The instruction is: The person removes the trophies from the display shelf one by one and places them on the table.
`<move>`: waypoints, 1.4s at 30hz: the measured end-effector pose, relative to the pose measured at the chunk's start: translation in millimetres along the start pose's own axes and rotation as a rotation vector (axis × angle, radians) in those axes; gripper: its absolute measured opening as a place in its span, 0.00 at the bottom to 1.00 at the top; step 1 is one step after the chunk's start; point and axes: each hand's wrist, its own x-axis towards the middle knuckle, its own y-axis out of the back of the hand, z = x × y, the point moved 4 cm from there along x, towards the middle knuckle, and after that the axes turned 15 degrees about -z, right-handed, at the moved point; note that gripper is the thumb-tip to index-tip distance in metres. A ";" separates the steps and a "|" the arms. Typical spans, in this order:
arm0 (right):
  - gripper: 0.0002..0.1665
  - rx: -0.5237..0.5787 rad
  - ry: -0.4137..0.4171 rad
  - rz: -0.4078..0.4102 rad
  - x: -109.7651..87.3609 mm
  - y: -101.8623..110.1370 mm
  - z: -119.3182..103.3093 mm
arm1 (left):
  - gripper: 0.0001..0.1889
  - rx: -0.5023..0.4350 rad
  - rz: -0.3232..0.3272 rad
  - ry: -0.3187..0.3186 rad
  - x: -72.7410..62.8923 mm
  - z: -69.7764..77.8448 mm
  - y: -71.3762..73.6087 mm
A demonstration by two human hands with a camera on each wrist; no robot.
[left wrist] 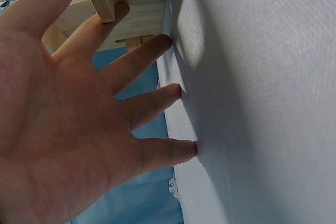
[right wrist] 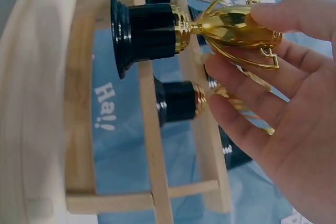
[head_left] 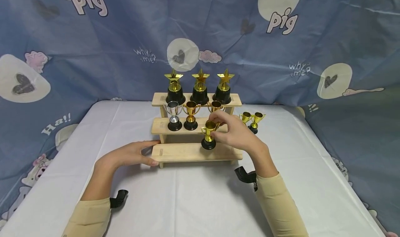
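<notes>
My right hand (head_left: pixel 232 131) pinches a small gold trophy cup (head_left: pixel 209 129) with a black base between thumb and fingers. The cup is upright over the lowest tier of a three-step wooden stand (head_left: pixel 181 153); in the right wrist view a gap shows under its base. My left hand (head_left: pixel 128 155) touches the stand's lower left end, its fingers (left wrist: pixel 142 66) straight and spread. On the middle tier are a silver cup (head_left: pixel 174 108), a copper-gold cup (head_left: pixel 191 107) and another gold-coloured cup (head_left: pixel 215 106), partly hidden by the right hand.
Three star trophies (head_left: pixel 200 94) with black bases line the top tier. Two gold cups (head_left: pixel 257 118) stand on the white tablecloth (head_left: pixel 193 202) right of the stand, one partly behind my right hand. A blue printed curtain (head_left: pixel 125 77) hangs behind.
</notes>
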 end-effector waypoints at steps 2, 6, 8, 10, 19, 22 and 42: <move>0.20 0.005 -0.013 -0.003 -2.7 3.1 2.0 | 0.47 0.003 0.002 0.003 -0.3 -0.5 -0.1; 0.21 0.013 -0.014 0.001 -7.8 10.0 4.7 | 0.48 0.016 0.006 0.012 -1.0 -0.8 0.3; 0.20 0.017 -0.014 0.009 -10.2 13.5 6.2 | 0.48 0.020 0.006 0.014 -0.6 -1.2 0.4; 0.20 0.020 -0.014 0.016 -12.7 16.8 7.6 | 0.48 0.016 0.003 0.010 0.2 -1.3 0.1; 0.19 0.001 -0.032 -0.004 -19.9 25.8 14.5 | 0.47 0.006 -0.003 0.005 -0.2 -2.7 -0.9; 0.20 -0.006 -0.039 -0.005 -23.4 29.7 16.6 | 0.47 0.004 -0.003 -0.001 -0.5 -2.0 -0.9; 0.19 -0.002 -0.072 0.065 -39.6 51.2 35.4 | 0.47 0.012 0.001 -0.012 2.8 -3.5 -0.2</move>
